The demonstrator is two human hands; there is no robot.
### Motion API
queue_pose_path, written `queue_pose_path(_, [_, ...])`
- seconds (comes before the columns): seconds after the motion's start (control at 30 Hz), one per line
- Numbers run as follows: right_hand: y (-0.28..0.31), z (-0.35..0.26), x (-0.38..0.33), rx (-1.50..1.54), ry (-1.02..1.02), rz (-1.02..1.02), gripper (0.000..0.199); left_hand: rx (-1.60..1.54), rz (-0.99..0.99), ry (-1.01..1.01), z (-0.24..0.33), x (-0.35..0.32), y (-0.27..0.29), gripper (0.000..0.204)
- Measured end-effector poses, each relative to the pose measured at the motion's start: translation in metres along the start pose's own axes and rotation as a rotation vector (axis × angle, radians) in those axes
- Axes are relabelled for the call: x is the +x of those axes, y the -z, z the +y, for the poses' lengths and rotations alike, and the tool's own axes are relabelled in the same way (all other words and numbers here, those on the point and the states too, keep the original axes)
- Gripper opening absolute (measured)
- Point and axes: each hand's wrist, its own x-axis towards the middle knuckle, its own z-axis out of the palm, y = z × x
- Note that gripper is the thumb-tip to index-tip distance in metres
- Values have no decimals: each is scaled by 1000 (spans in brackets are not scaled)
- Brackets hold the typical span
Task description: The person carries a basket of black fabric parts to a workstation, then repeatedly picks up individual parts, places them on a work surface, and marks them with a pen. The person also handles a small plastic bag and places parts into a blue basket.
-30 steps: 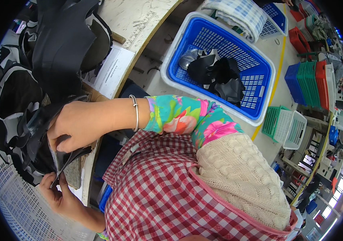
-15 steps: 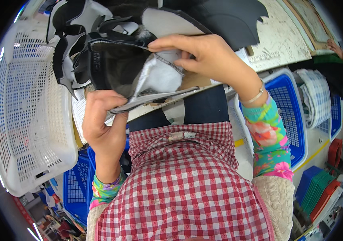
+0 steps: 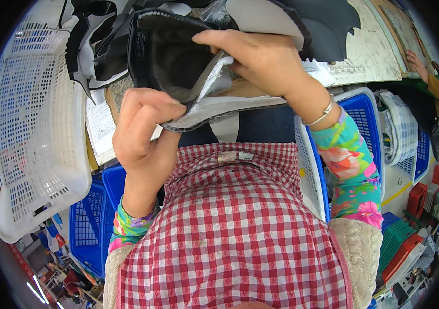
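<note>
Both of my hands hold a black shoe upper (image 3: 173,59) with a dark lining and pale grey-white backing. My left hand (image 3: 145,123) pinches its near lower corner between thumb and fingers. My right hand (image 3: 266,56) is closed over its right side, index finger stretched along the dark lining and the thumb mostly hidden. Between the hands the piece spreads into a pocket, and a long grey edge runs along the table's front. Further black and white cut pieces (image 3: 88,51) lie beside it at the left.
A white perforated basket (image 3: 83,170) stands at the left. Large black sheets (image 3: 327,31) lie on the white table (image 3: 374,56) at the back right. Blue crates (image 3: 366,118) stand below on the right, and another blue crate (image 3: 88,221) is at lower left. Another person's hand (image 3: 416,64) shows far right.
The upper has shifted right with my left hand, and its pale flap has folded narrower. My right hand has moved slightly up, its fingers lying further over the dark lining.
</note>
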Motion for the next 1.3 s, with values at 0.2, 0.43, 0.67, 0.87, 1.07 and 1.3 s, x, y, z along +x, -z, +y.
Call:
queue_pose_path(0.2, [9, 1, 0, 195, 78, 32, 47, 24, -3, 33, -7, -8, 5, 32])
queue_pose_path(0.43, [28, -9, -12, 146, 185, -79, 36, 133, 26, 52, -6, -24, 4, 31])
queue_pose_path(0.67, [46, -44, -21, -37, 52, -149, 26, 209, 32, -43, -9, -31, -3, 34])
queue_pose_path(0.87, [32, -62, -28, 46, 57, -34, 24, 181, 13, -82, -11, -31, -7, 46])
queue_pose_path(1.07, [31, -58, -29, 5, 136, 59, 25, 211, -11, -110, -12, -34, -3, 43])
queue_pose_path(1.3, [37, -58, -27, -37, 121, -32, 26, 266, 4, -152, -12, -39, -7, 40])
